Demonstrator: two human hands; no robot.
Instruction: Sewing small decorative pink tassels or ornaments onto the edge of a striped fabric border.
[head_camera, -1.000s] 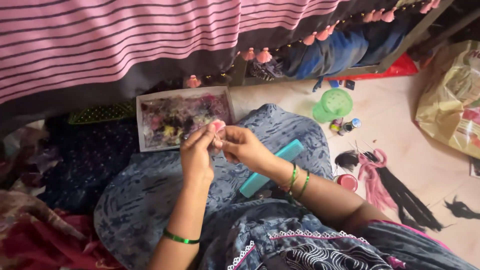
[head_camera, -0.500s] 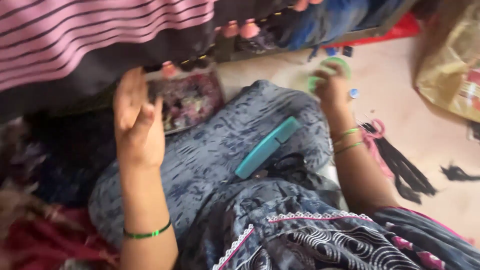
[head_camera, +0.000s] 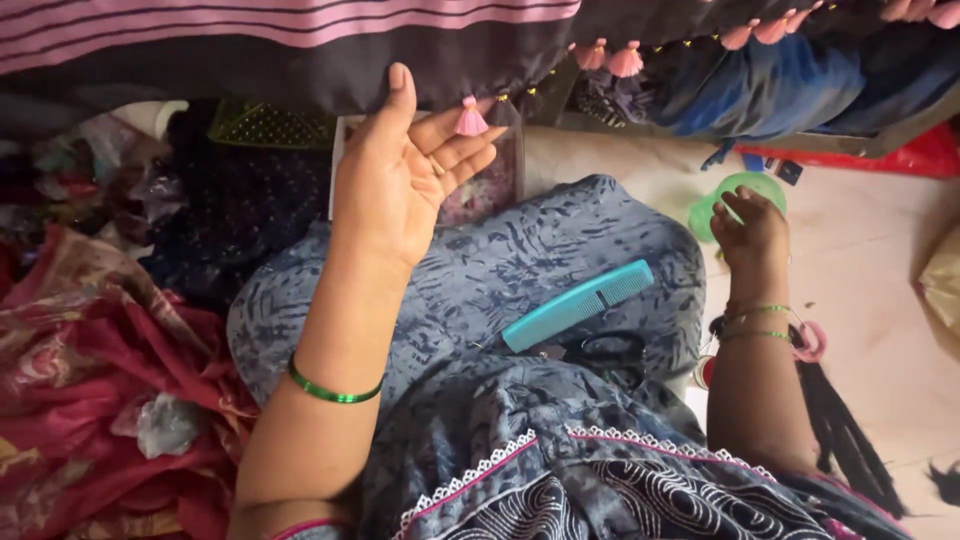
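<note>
A seated person's left hand (head_camera: 400, 180) rises palm-up toward the hem of a pink-striped dark cloth (head_camera: 300, 40), its fingers loosely spread and its fingertips (head_camera: 487, 138) just touching a small pink tassel (head_camera: 470, 118) that hangs from the edge; more tassels dot the hem to the right. The right hand (head_camera: 752, 225) reaches out to the floor, fingers curled down onto a green plastic lid (head_camera: 742, 190). A teal comb (head_camera: 578, 305) lies across the blue patterned lap, with black scissors (head_camera: 610, 350) just beside it. A green bangle (head_camera: 333, 390) circles the left wrist. Red cloth (head_camera: 90, 400) is heaped at left.
</note>
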